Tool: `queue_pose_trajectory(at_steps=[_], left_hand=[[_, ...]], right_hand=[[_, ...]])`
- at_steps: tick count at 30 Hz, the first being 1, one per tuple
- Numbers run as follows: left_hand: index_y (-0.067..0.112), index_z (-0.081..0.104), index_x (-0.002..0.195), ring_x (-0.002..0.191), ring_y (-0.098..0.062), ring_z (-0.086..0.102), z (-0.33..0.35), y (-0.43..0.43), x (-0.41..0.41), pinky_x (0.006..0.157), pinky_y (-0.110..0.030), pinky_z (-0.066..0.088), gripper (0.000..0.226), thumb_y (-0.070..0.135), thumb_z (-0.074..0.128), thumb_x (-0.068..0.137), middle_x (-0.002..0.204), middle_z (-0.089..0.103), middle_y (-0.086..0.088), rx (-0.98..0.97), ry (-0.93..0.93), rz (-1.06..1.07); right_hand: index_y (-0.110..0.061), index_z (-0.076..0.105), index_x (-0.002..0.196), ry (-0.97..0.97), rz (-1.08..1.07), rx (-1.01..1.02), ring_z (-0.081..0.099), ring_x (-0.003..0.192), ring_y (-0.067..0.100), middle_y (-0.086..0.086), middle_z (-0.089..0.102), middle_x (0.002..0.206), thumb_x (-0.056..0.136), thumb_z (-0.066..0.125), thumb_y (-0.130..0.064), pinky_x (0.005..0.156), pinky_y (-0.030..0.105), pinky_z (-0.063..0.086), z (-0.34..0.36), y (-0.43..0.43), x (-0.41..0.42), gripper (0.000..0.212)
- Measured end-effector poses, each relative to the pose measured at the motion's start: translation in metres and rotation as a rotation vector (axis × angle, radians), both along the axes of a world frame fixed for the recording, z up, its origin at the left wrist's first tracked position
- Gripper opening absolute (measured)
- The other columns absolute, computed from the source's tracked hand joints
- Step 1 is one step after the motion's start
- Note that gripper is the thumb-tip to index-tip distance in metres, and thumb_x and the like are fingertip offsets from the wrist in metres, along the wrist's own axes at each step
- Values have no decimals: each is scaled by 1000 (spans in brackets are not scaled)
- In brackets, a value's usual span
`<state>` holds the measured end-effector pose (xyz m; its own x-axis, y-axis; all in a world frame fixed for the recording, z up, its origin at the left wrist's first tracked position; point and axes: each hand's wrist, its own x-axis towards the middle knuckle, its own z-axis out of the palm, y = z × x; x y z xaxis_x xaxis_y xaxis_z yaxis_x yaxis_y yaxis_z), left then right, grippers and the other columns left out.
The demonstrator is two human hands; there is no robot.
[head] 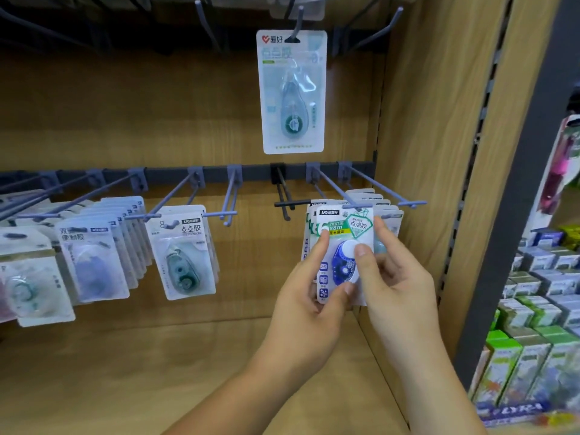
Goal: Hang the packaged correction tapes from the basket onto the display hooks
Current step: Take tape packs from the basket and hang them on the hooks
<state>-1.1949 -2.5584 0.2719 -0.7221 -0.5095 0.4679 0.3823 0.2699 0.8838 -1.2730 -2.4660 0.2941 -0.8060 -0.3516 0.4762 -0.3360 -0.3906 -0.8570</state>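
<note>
two hands: our left hand (309, 287), right hand (398, 284) pinch tape pack (343, 233) in fingers (364, 259) at hook (332, 187); hole may miss tip, pack drops.

held pack (357, 229): "点点胶", "x8m" | top pack (293, 89): "爱好" | shelf strip (522, 409): "LYRA"

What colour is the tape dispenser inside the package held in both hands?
Blue and white dispenser in the package, best in the head view.
</note>
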Motion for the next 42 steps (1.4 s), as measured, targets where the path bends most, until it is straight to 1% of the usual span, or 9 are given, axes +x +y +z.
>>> queue_pose_trajectory(at_steps=[3,6,12,16,21,26,29,34,42], left_hand=[[42,41,149,120,-14,70,0,0,0,100,-40,59,70,2,69,98,141,66,1,-12,26,41],[39,42,149,118,-12,70,4,-2,2,100,-39,59,71,1,70,97,135,69,8,-32,16,16],[32,45,150,115,-9,71,4,-2,0,101,-39,58,68,-1,70,96,127,73,14,16,-60,-24],[45,52,136,91,-12,76,3,-20,-7,80,-26,62,66,5,78,91,109,74,6,-51,-77,146],[55,49,130,86,-9,73,-2,-42,-27,79,-35,61,68,25,87,81,97,66,20,-292,-183,356],[52,43,131,99,-14,70,-7,-57,-31,85,-44,59,70,29,86,80,112,67,14,-456,-240,423],[42,50,143,104,-9,66,-23,-58,0,90,-26,56,77,18,87,80,122,60,10,-475,-236,314],[36,58,139,82,-5,67,-57,-56,106,70,-10,50,70,8,86,81,116,61,10,-414,-373,244],[32,62,132,73,-6,68,-154,-67,288,69,-20,56,55,11,83,86,108,67,6,-209,-746,267]], right_hand=[[-50,54,138,7,11,39,71,75,6,2,72,82,101,64,-24,67,34,61,0,-4,-5,47],[-40,56,143,-32,28,19,75,90,3,-13,79,100,102,62,-26,64,22,59,1,-6,-4,44],[-31,64,137,-97,-55,30,73,71,6,-1,78,83,100,66,-26,58,26,59,-7,-3,-4,37],[-29,70,126,-9,-194,138,72,70,4,-2,74,89,97,71,-22,59,16,54,-11,-5,-11,30],[-26,75,116,85,-336,278,67,73,6,-7,71,91,91,75,-33,72,35,59,-20,-3,-14,26],[-32,76,106,207,-371,400,67,72,9,-11,70,80,88,76,-40,70,41,59,-23,-2,-6,19],[-34,76,102,267,-363,528,68,77,13,-18,69,72,87,75,-45,74,41,59,-26,0,7,19],[-36,74,107,381,-123,883,67,89,14,-17,68,78,83,73,-55,85,39,57,-49,-15,42,31],[-36,68,124,779,492,1498,67,108,21,-6,73,110,85,65,-65,94,37,55,-137,-64,177,49]])
